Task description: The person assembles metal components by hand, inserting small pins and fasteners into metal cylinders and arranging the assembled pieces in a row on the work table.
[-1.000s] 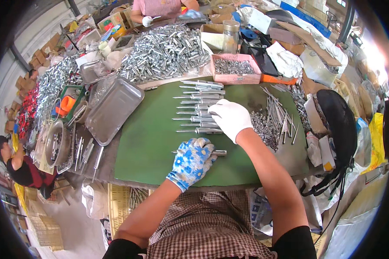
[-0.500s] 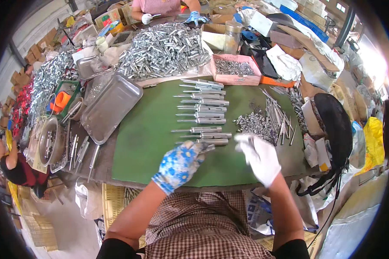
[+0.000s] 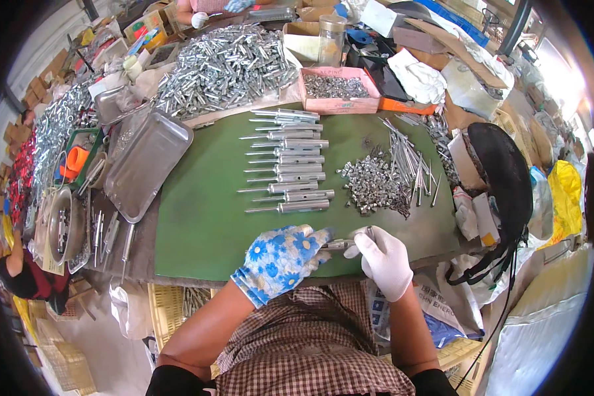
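Observation:
Low over the front of the green mat (image 3: 201,228), my left hand (image 3: 277,257), in a blue flowered glove, is closed around a short metal tube (image 3: 338,244). White-gloved, my right hand (image 3: 386,264) pinches at the tube's right end; whatever its fingertips hold is mostly hidden. Beyond the hands lie several metal tubes with thin rods (image 3: 300,177), side by side in a column, rods toward the left. To their right is a heap of small metal pieces (image 3: 369,185), with loose thin metal rods (image 3: 412,158) beside it.
A metal tray (image 3: 148,165) lies left of the mat. Behind stand a large pile of metal tubes (image 3: 228,69) and a pink box (image 3: 340,102) of small parts. A black bag (image 3: 501,175) hangs at the right edge. Another person's gloved hand (image 3: 237,5) shows across the table.
My right hand has come from beside the heap of small pieces to the tube's end, its fingers now closed. Both hands are nearer the table's front edge. The whole view has shifted slightly.

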Tool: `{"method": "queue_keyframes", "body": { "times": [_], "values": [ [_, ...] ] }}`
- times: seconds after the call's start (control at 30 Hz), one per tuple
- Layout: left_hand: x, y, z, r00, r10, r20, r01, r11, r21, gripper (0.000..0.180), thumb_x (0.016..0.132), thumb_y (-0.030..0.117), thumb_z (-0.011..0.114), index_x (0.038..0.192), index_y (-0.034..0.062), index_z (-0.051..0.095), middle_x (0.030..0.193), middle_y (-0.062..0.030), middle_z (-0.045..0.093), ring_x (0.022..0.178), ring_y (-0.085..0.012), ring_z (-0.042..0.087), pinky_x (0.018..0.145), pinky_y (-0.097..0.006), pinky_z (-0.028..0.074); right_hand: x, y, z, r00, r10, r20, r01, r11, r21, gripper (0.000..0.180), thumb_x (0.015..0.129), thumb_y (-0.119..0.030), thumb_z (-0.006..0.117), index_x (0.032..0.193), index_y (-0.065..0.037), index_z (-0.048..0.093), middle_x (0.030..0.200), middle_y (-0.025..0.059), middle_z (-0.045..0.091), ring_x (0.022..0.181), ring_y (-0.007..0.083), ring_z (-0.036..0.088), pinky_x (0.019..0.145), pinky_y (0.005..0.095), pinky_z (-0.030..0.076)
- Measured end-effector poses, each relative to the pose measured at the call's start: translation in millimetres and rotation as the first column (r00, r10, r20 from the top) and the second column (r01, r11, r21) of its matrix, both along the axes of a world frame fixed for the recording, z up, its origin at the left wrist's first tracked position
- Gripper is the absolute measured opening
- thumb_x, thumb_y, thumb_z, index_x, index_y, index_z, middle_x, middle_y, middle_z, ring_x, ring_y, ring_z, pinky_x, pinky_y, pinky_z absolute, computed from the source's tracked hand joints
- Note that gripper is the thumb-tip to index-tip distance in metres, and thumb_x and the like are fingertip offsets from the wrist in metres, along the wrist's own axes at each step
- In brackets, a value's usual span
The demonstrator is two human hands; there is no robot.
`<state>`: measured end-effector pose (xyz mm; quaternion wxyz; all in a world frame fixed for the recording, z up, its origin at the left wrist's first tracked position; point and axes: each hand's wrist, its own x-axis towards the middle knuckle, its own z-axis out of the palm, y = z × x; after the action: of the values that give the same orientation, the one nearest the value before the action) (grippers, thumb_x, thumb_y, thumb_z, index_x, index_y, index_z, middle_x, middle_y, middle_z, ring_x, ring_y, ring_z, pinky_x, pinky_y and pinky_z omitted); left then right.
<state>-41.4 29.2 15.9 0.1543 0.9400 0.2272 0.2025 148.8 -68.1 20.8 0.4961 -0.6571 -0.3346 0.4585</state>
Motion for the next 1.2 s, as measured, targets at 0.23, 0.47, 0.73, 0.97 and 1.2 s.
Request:
{"method": "queue_keyframes", "body": {
  "times": [0.23,0.47,0.73,0.97,1.2],
  "values": [
    [8,-7,2,0.998,0.022,-0.051,-0.022,1.000,-0.007,0.036,0.086,0.025,0.065,0.122,0.0206,0.063,0.079,-0.0062,0.058,0.067,-0.0240,0.062,0.056,-0.037,0.051,6,-3,-3,0.986,0.021,0.168,-0.009,0.997,-0.072,0.020,0.092,-0.019,0.061,0.087,0.000,0.064,0.069,0.0050,0.064,0.063,0.0085,0.056,0.061,0.0249,0.046],
    [20,-20,-3,0.987,0.072,-0.143,-0.067,0.997,0.041,0.030,0.086,0.025,0.063,0.116,0.0210,0.064,0.083,-0.0063,0.058,0.065,-0.0231,0.063,0.055,-0.036,0.052,43,9,-12,0.590,-0.077,0.803,-0.085,0.984,0.157,0.011,0.088,-0.015,0.061,0.092,-0.007,0.067,0.091,0.0121,0.066,0.079,0.0305,0.065,0.070,0.0387,0.051],
    [35,-28,5,0.941,0.137,-0.308,-0.137,0.990,0.023,0.026,0.089,0.021,0.057,0.113,0.0203,0.066,0.088,-0.0101,0.059,0.068,-0.0242,0.066,0.056,-0.038,0.053,48,64,-2,0.253,0.214,0.944,-0.181,0.969,-0.171,0.016,0.082,-0.019,0.059,0.091,-0.007,0.061,0.096,0.0154,0.061,0.084,0.0350,0.063,0.075,0.0461,0.051],
    [31,-25,-2,0.941,0.117,-0.316,-0.123,0.992,0.000,0.028,0.088,0.025,0.059,0.116,0.0203,0.064,0.087,-0.0077,0.057,0.068,-0.0240,0.064,0.058,-0.036,0.053,39,18,-10,0.581,0.012,0.814,-0.324,0.920,0.218,0.015,0.078,-0.008,0.068,0.093,-0.007,0.066,0.089,0.0104,0.067,0.079,0.0264,0.066,0.072,0.0348,0.052],
    [37,-32,1,0.946,0.132,-0.296,-0.136,0.991,0.008,0.028,0.089,0.027,0.058,0.116,0.0205,0.064,0.087,-0.0073,0.057,0.067,-0.0241,0.063,0.058,-0.036,0.053,20,-7,-19,0.568,0.066,0.820,-0.288,0.950,0.123,0.010,0.079,-0.018,0.070,0.085,-0.012,0.066,0.084,0.0071,0.063,0.076,0.0302,0.063,0.064,0.0409,0.051]
  ]
}}
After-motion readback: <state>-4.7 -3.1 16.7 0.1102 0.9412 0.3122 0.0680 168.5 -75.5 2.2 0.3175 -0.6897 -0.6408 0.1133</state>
